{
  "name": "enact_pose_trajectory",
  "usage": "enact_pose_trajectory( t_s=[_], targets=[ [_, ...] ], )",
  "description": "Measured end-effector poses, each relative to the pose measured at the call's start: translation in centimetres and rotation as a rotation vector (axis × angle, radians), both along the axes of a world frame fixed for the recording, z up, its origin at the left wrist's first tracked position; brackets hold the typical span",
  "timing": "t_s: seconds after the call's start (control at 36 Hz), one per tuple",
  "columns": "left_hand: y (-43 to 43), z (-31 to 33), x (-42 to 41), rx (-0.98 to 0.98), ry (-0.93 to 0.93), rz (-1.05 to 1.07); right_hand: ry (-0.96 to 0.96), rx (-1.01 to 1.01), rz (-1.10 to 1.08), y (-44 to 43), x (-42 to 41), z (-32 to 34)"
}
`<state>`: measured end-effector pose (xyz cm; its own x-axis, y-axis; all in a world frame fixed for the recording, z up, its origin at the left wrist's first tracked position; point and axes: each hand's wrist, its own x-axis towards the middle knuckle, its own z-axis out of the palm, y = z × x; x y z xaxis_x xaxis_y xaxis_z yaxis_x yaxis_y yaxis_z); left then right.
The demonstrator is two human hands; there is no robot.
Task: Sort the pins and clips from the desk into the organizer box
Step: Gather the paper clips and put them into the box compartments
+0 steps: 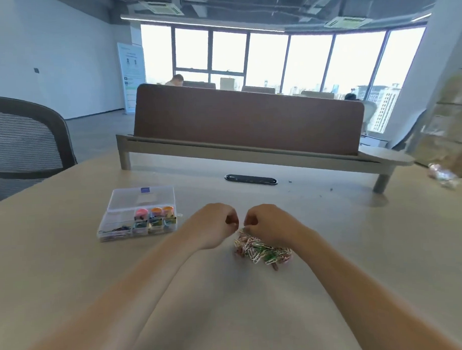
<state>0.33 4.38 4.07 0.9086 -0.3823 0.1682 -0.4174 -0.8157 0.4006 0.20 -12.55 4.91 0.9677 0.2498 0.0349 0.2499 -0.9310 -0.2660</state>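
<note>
Paper clips (262, 248) lie heaped on the tabletop (358, 249) in the head view, partly under the right hand (269, 223), whose curled fingers (248, 226) pinch at the heap's far edge. The left hand (216, 223) curls just beside it; whether it holds anything cannot be told. The organizer box (116, 218) sits open, left of both hands.

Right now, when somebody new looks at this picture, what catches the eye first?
A heap of coloured paper clips in the middle of the desk, with the left hand and right hand meeting at its far edge, each grip curled. Left of them lies the clear organizer box, lid open.
</note>
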Motion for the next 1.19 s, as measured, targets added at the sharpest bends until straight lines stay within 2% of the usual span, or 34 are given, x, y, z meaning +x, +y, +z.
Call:
enact_pose_trajectory(
  t_s=[0.19, 0.31, 0.36, 0.44, 0.61, 1.0, 1.19],
  targets=[
    [-4.8, -1.1, 0.8, 0.045, 0.056, -0.031, 0.031, -0.044, -0.081, -4.6, -0.2, -0.9],
    [-6.0, -2.2, 2.0, 0.112, 0.182, -0.043, 0.164, -0.081, -0.066, -6.0, 0.3, -1.6],
    [-6.3, -2.8, 2.6, 0.204, 0.164, -0.066, 0.213, -0.110, -0.056, -6.3, 0.7, -2.0],
    [-6.7, -3.4, 3.3, 0.203, 0.142, -0.093, 0.224, -0.096, -0.022, -6.4, 1.4, -2.6],
    [-7.0, -3.5, 4.2, 0.147, 0.115, -0.087, 0.189, -0.020, 0.050, -5.8, 3.1, -3.0],
    [-6.7, -4.2, 4.9, 0.045, -0.081, -0.017, -0.009, -0.014, 0.011, -6.1, 3.9, -3.6],
    [-6.7, -3.9, 4.6, 0.012, -0.069, -0.007, -0.037, -0.019, 0.003, -6.2, 3.3, -3.5]
  ],
)
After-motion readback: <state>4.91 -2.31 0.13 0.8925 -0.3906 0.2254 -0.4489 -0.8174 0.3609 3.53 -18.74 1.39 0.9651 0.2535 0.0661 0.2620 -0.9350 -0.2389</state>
